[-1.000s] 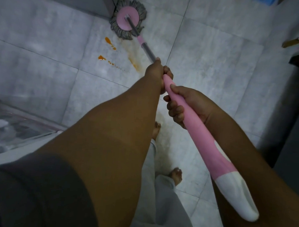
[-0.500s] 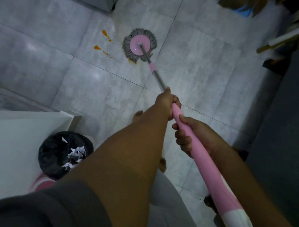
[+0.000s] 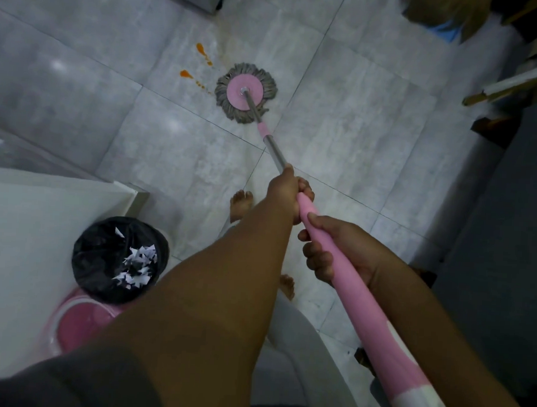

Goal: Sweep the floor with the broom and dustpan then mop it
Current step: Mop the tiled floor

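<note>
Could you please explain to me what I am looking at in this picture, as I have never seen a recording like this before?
There is no machine here. The picture comes from one camera worn on a person's head, looking forward and down, so the two arms you see are the wearer's own. The left hand grips the mop handle further along towards the floor, and the right hand grips it nearer the body. The mop head, a pink disc ringed with grey strands, rests on the tiled floor just beside some orange drips. On the left stands a bin lined with a black bag and holding white paper scraps, with a pink bucket next to it. The wearer's bare feet show beside the arms.
</note>
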`<action>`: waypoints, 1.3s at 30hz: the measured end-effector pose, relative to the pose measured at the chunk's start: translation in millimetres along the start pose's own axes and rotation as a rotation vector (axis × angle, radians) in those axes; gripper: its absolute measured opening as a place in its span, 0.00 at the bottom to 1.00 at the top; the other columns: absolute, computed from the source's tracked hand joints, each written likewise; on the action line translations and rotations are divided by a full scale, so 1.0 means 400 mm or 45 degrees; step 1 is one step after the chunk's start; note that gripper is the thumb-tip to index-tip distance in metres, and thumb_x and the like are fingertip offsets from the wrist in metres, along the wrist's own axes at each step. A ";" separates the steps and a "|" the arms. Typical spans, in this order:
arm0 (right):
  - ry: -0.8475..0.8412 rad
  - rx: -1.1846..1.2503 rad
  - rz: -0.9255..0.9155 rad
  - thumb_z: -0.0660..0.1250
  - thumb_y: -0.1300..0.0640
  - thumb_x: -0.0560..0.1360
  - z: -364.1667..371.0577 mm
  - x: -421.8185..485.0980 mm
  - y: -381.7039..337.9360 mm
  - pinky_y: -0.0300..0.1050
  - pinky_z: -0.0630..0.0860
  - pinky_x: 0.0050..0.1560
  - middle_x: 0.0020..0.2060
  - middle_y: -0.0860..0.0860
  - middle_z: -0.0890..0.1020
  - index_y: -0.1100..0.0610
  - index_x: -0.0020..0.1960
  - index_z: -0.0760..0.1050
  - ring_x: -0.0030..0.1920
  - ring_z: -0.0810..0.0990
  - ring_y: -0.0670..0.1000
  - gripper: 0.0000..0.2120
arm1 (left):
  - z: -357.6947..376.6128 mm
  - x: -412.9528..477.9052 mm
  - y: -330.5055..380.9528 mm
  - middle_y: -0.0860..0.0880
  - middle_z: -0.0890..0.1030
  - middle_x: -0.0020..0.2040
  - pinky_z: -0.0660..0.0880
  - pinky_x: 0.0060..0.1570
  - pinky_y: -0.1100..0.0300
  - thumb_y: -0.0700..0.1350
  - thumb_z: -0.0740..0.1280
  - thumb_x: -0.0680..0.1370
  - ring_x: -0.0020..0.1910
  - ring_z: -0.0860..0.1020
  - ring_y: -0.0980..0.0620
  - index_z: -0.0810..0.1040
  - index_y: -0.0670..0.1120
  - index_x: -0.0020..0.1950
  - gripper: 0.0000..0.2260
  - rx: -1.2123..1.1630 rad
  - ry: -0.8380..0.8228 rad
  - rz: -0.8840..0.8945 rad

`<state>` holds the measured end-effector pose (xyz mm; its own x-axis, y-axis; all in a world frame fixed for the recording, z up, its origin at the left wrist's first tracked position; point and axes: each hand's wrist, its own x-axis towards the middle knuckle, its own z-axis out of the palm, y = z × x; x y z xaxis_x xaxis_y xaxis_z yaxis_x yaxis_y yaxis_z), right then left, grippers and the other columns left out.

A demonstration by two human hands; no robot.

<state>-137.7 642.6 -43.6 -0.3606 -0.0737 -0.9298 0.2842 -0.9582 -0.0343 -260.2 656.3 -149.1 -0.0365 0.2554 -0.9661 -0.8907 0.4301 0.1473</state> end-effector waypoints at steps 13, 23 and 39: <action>-0.066 -0.137 -0.025 0.60 0.48 0.81 0.274 0.253 -0.449 0.33 0.64 0.17 0.23 0.49 0.70 0.60 0.45 0.69 0.18 0.66 0.44 0.15 | 0.043 0.191 0.539 0.52 0.66 0.27 0.62 0.19 0.72 0.55 0.61 0.83 0.15 0.63 0.57 0.66 0.45 0.37 0.20 -0.153 0.084 0.110; -0.070 -0.132 -0.065 0.62 0.48 0.80 0.258 0.267 -0.465 0.34 0.64 0.17 0.24 0.50 0.69 0.60 0.43 0.69 0.18 0.66 0.44 0.15 | 0.059 0.217 0.549 0.53 0.66 0.28 0.62 0.19 0.73 0.56 0.63 0.82 0.15 0.64 0.57 0.66 0.46 0.35 0.21 -0.164 0.077 0.059; -0.011 -0.006 0.035 0.64 0.48 0.77 -0.040 -0.033 0.033 0.36 0.68 0.17 0.25 0.51 0.71 0.60 0.45 0.72 0.18 0.69 0.46 0.15 | 0.011 -0.037 -0.054 0.52 0.65 0.27 0.62 0.20 0.68 0.55 0.59 0.84 0.22 0.63 0.55 0.65 0.46 0.36 0.21 -0.012 -0.039 -0.103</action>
<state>-114.8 635.3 -37.7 -0.3603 -0.1023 -0.9272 0.2984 -0.9544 -0.0107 -238.3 647.1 -137.1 0.0498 0.2466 -0.9678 -0.8942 0.4427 0.0668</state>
